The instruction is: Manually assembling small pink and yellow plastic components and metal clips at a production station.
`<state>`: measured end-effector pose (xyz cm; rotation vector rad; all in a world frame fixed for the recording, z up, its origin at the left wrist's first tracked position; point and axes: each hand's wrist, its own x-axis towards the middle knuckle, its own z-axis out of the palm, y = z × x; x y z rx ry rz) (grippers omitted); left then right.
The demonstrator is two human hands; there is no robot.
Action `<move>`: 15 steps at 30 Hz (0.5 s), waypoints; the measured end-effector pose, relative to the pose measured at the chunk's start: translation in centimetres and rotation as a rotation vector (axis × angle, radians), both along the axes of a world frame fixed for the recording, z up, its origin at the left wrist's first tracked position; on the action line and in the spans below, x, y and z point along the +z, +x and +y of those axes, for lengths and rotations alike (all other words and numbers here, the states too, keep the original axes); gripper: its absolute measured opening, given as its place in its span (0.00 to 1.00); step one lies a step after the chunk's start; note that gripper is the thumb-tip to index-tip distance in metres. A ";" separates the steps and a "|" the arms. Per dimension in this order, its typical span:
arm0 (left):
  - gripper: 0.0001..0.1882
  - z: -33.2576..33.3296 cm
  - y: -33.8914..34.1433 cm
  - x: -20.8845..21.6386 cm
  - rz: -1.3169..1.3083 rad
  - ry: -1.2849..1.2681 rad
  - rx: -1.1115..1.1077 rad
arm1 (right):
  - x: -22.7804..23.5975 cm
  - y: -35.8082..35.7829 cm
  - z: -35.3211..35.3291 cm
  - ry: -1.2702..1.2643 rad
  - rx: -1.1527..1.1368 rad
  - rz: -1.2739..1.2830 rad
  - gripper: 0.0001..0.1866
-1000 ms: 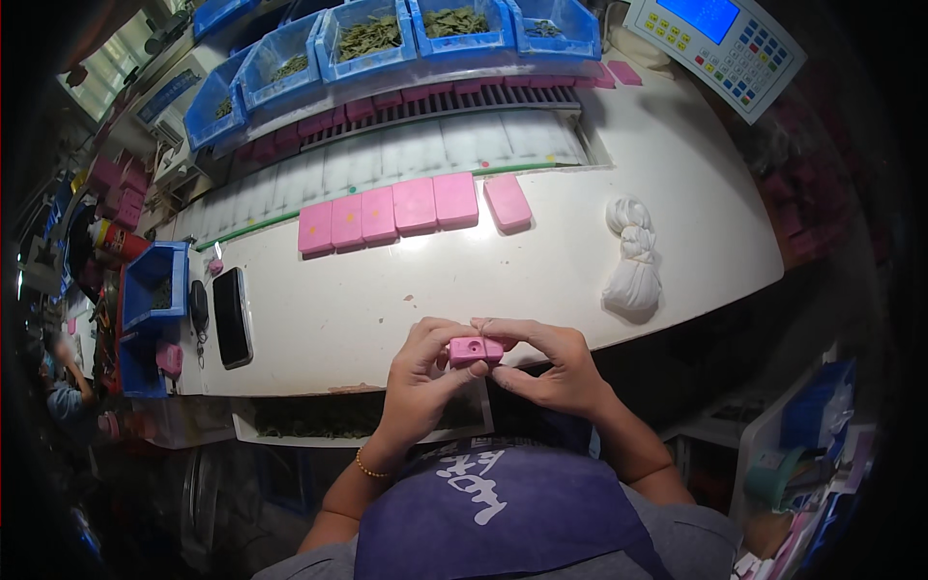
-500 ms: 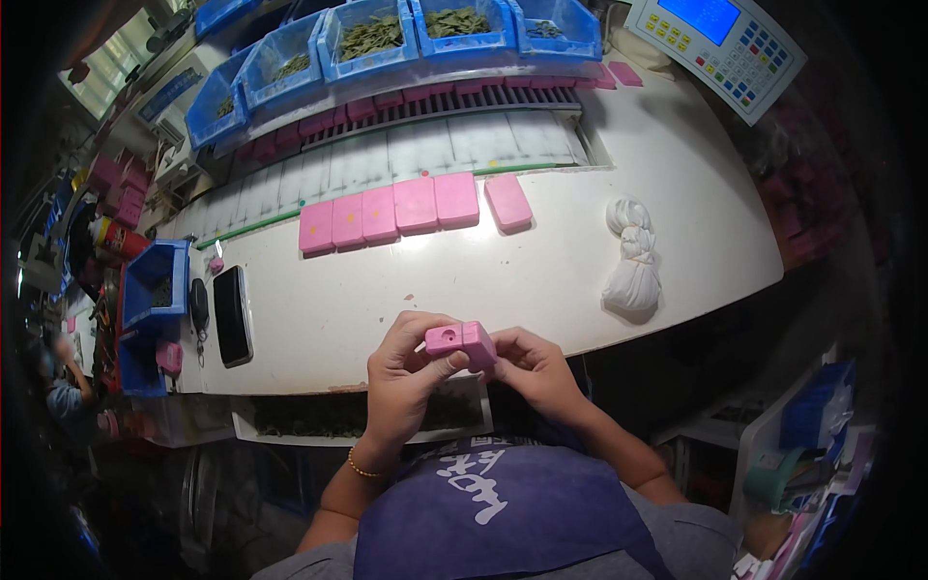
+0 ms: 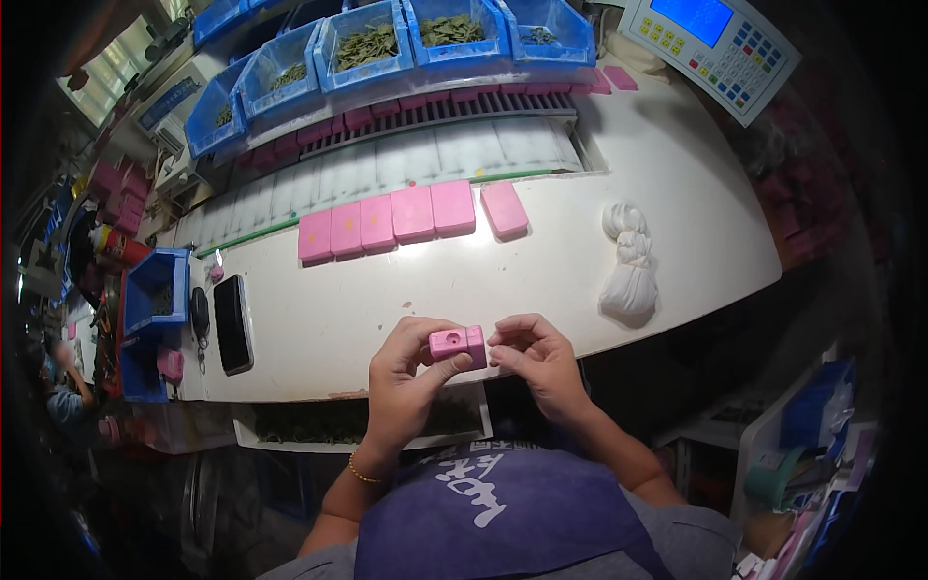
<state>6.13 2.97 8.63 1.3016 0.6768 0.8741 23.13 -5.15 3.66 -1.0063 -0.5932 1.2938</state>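
My left hand (image 3: pixel 401 372) is closed around a pink rubber mould (image 3: pixel 452 342) above the front edge of the table, thumb on the near side. A round hole shows in the mould's end face, and a seam runs near its right part. Just right of the mould, my right hand (image 3: pixel 549 367) has its thumb and fingers apart, with nothing visible between them. Farther back, several pink moulds (image 3: pixel 413 213) lie side by side in a row, and one more mould (image 3: pixel 505 210) lies a little apart at the row's right end.
Blue bins (image 3: pixel 367 48) of flat greenish pieces stand at the back. A white cloth bundle (image 3: pixel 631 271) lies to the right, a phone (image 3: pixel 233 324) to the left. A keypad machine (image 3: pixel 715 48) occupies the far right. Below the table edge, a white-rimmed tray (image 3: pixel 244 425) holds dark green material.
My right hand has come off the mould and moved slightly right, its fingers now apart. The mould has turned a little in my left hand.
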 end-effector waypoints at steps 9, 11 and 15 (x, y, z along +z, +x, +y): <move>0.15 4.6 -1.9 -1.1 0.546 0.070 0.090 | 3.1 8.8 0.6 0.091 -0.358 -0.537 0.15; 0.16 5.0 -1.8 -1.7 0.626 0.078 0.092 | 5.0 14.0 1.8 0.225 -0.614 -0.824 0.16; 0.19 4.4 -0.5 -2.7 0.776 0.325 0.075 | 10.1 27.5 3.8 0.284 -1.132 -1.245 0.22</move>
